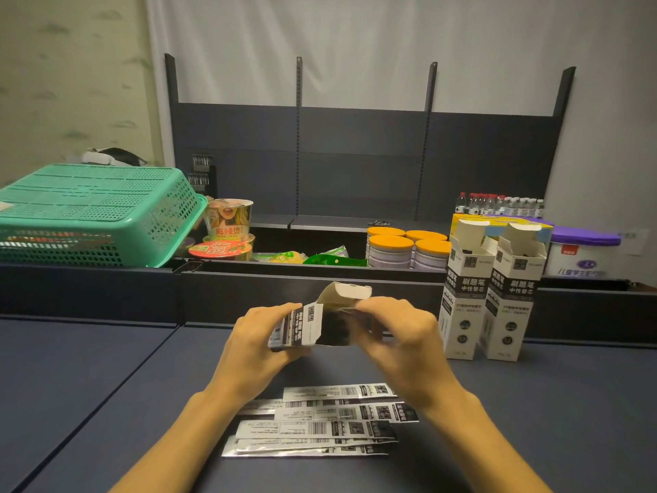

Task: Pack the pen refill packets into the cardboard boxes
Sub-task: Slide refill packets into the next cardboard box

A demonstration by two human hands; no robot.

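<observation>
loads of bare counter (89,386) off to the left, two open boxes (492,297) standing upright at the right blocking that side, refill packets (320,421) spread flat under the wrists, raised ledge (106,279) behind with an upturned green basket (96,211) on it

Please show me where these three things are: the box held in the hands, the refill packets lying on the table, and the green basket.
held box (302,327): head view, on its printed side panel.
refill packets (320,426): head view, on a middle packet of the pile.
green basket (89,204): head view, on its upturned perforated bottom.
</observation>
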